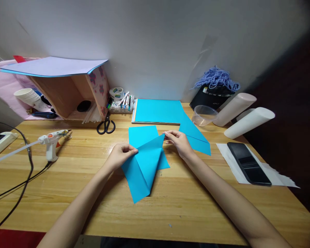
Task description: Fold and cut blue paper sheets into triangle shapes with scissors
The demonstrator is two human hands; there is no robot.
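Observation:
Above the middle of the table, a folded sheet of blue paper (148, 160) is held up between both hands. My left hand (121, 154) pinches its upper left edge, thumb on top. At the upper right corner, the fingertips of my right hand (178, 140) are closed on the sheet. A diagonal fold runs down the sheet, and its lower part hangs toward the front. Beneath it, partly covered, lies another piece of blue paper (143, 133). A creased blue piece (195, 136) rests to the right of my right hand.
Behind the hands lies a stack of coloured paper (157, 111). Black-handled scissors (106, 125) and a box of markers (121, 103) are back left. A glue gun (51, 143) with cable stands left. A phone (248, 163), plastic bowl (204, 115) and paper rolls (249, 122) are right.

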